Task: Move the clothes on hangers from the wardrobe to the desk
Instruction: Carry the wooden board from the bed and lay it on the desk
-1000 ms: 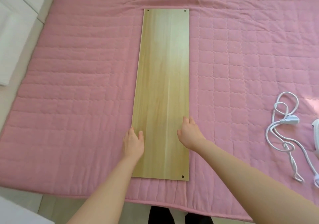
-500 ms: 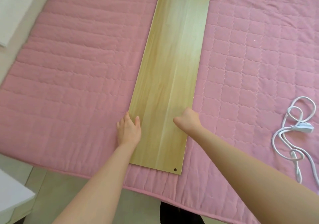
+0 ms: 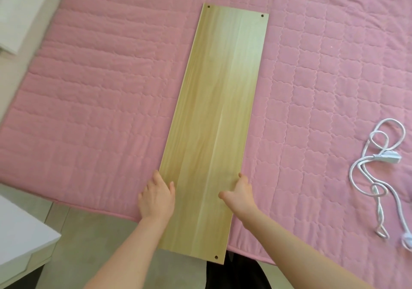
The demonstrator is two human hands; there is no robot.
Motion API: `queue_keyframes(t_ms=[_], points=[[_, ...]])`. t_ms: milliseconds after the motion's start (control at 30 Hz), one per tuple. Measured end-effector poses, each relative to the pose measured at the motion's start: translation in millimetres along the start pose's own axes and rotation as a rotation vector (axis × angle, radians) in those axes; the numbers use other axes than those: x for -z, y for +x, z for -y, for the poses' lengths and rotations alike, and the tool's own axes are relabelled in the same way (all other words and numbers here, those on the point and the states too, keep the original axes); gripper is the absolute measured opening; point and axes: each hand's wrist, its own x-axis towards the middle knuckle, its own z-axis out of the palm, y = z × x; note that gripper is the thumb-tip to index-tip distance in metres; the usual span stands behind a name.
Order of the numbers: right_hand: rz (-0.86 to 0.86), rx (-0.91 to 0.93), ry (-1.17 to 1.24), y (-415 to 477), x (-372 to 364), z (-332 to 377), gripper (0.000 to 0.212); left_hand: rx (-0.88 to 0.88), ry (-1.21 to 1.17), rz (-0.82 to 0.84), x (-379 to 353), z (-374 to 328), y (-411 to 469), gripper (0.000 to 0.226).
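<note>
No clothes are in view; on hangers they should be light and floppy, best taken by the hook. The left hand (image 3: 156,196) and right hand (image 3: 239,194) each close a grip on the long edges of a stiff board (image 3: 214,119); a cable (image 3: 388,158) lies well right of it.

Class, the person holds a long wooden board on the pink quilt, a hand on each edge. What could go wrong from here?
The near end of the wooden board overhangs the edge of the pink quilt, and the left hand and right hand grip only near that end, so the long far part may sag or swing when lifted. The white cable lies loose to the right; a swinging board might snag it.
</note>
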Motion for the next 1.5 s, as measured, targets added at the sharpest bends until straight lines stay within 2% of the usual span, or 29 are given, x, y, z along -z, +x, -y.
queue_keyframes(t_ms=[167, 367, 600, 733, 900, 1233, 1367, 1500], points=[[0.029, -0.021, -0.049, 5.0, 2.8, -13.2, 0.069, -0.073, 0.174, 0.002, 4.6, 6.0, 3.1, 0.057], [-0.001, 0.044, -0.170, 39.4, 27.2, 26.7, 0.058, -0.111, -0.032, 0.012, 33.0, -34.8, 43.9, 0.055], [-0.105, 0.091, -0.138, 76.7, 55.1, 78.1, 0.039, -0.220, -0.248, 0.049, 62.9, -78.1, 100.9, 0.064], [-0.171, 0.124, -0.239, 84.9, 54.4, 91.8, 0.036, -0.172, -0.301, 0.080, 64.8, -88.8, 109.9, 0.071], [-0.197, 0.067, -0.193, 73.4, 39.7, 87.3, 0.033, -0.143, -0.328, 0.048, 56.8, -83.0, 100.4, 0.074], [-0.060, 0.024, -0.204, 6.8, -28.4, 22.3, 0.041, 0.171, -0.609, 0.151, 35.7, -1.6, 80.0, 0.062], [-0.013, 0.061, -0.267, -11.6, -47.0, -3.6, 0.051, 0.301, -0.690, 0.214, 11.3, 34.8, 81.2, 0.073], [0.028, 0.117, -0.414, -8.2, -41.3, -9.8, 0.051, 0.315, -0.782, 0.254, 2.3, 45.1, 78.7, 0.081]])
